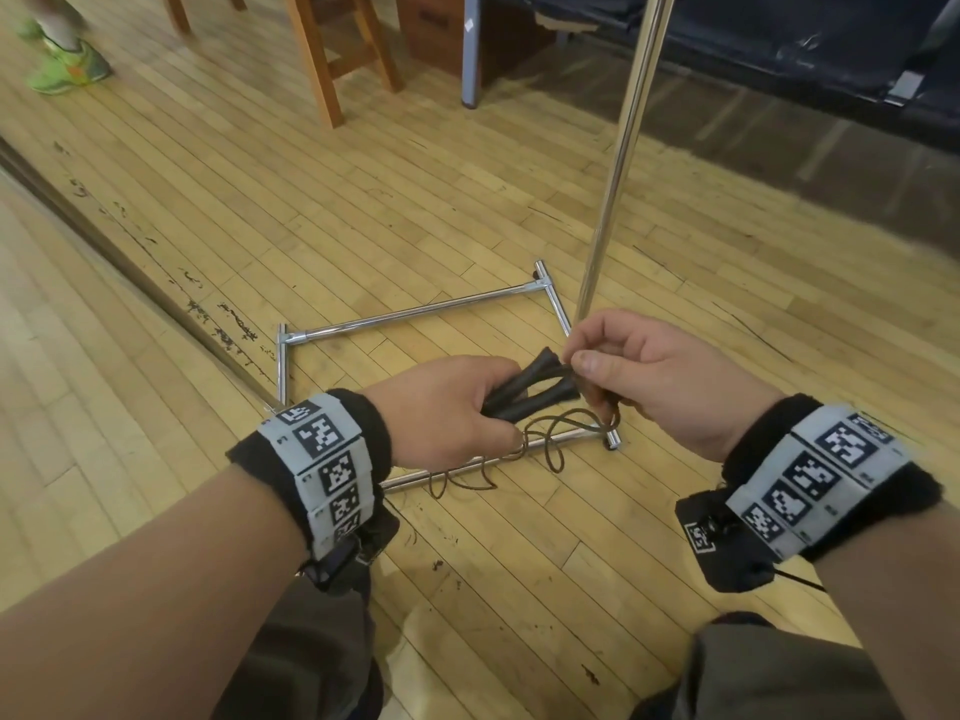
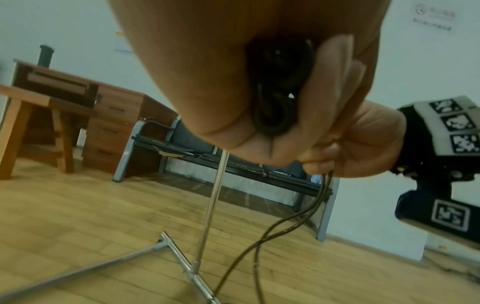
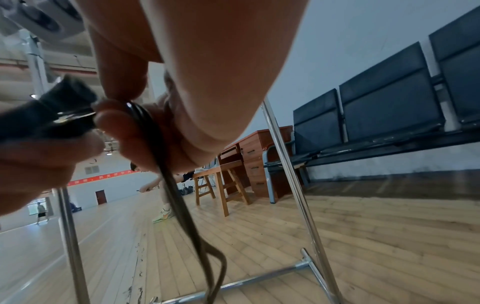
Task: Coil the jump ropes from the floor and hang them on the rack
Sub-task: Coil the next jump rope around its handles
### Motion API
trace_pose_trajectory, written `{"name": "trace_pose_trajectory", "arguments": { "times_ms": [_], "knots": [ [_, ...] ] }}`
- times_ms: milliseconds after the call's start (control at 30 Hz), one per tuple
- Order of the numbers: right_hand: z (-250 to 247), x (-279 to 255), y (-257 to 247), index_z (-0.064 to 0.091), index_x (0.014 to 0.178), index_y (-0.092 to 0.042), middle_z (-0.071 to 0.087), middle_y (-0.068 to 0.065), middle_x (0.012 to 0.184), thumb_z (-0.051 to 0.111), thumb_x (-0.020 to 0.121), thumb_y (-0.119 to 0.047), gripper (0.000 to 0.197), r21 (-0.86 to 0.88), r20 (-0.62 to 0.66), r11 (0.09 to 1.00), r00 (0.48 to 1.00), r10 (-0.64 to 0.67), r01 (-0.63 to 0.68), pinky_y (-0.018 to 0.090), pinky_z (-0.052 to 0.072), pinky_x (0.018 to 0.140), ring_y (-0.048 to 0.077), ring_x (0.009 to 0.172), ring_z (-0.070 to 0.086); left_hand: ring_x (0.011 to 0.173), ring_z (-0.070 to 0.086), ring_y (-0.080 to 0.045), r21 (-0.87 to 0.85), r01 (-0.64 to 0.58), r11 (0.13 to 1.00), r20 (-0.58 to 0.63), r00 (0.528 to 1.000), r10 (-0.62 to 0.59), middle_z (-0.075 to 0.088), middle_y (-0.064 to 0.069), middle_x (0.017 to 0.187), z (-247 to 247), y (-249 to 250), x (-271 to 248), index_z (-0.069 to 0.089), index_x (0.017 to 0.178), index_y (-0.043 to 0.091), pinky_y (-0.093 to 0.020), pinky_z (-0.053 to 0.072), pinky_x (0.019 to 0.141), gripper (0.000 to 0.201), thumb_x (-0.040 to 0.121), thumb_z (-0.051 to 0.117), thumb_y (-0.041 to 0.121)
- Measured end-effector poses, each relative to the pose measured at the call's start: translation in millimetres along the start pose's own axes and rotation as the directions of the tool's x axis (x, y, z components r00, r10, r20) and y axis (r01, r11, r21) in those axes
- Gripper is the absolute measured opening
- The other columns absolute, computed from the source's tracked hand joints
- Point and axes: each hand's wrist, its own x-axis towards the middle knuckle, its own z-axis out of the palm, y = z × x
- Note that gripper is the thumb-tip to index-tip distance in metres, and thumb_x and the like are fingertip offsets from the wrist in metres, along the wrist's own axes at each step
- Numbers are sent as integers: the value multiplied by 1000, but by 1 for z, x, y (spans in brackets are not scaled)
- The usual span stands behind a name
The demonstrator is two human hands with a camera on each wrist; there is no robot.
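Head view, centre of frame: left hand [image 1: 457,407] clenched around the dark handles [image 1: 524,392] of a jump rope, flared ends pointing right. Right hand [image 1: 654,371] just beside them, thumb and fingers pinching the cord [image 1: 550,433] where it leaves the handles. Hands nearly touching, held above the floor [image 1: 208,210].

Below the hands the cord hangs in loose loops, lower centre of the frame, over the rack's [image 1: 618,163] near base bar. Cannot tell whether the loops touch the floor.

Left wrist view: left hand [image 2: 233,72] fills the upper centre, handles [image 2: 278,86] dark inside the curled fingers. Two strands of cord [image 2: 285,222] drop from the right hand [image 2: 358,144] at centre right, toward the lower centre.

Right wrist view: right hand [image 3: 161,115] at upper centre, cord [image 3: 176,201] pinched and running down to the bottom edge; handles [image 3: 59,107] at left, held by the left hand [image 3: 39,160].

Rack: chrome upright pole rising from centre to top right of the head view, rectangular tube base on the floor behind the hands.

Background, top of the head view: wooden stool [image 1: 332,49], dark bench [image 1: 779,49], green shoes [image 1: 62,70] at upper left. Both wrists wear marker bands [image 1: 327,465].
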Motion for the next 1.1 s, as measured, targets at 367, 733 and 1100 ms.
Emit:
{"name": "trace_pose_trajectory", "arguments": {
  "times_ms": [367,733,1100],
  "knots": [
    [11,-3,-5,65,101,-35,63,-9,73,55,103,-34,10,-493,57,855,975,214,-159,28,59,67,11,67,61,62,52,-7,234,235,943,-270,948,-169,57,7,77,2,-2,11,48,88,29,-24,36,53,28,102,60,50],
    [-9,-14,-12,75,84,-30,72,-7,76,71,93,-28,11,-404,53,915,998,17,5,26,56,67,10,69,65,74,56,-12,567,5,824,128,987,-94,58,5,89,45,29,0,50,123,27,-29,41,61,17,108,54,33],
    [13,-8,9,66,94,-8,48,1,61,44,107,-40,41,-180,89,948,956,280,-261,36,53,59,13,51,46,48,53,-4,-135,141,981,-494,848,-190,61,8,70,-17,18,9,57,95,34,-21,46,46,10,106,57,33]
  ]
}}
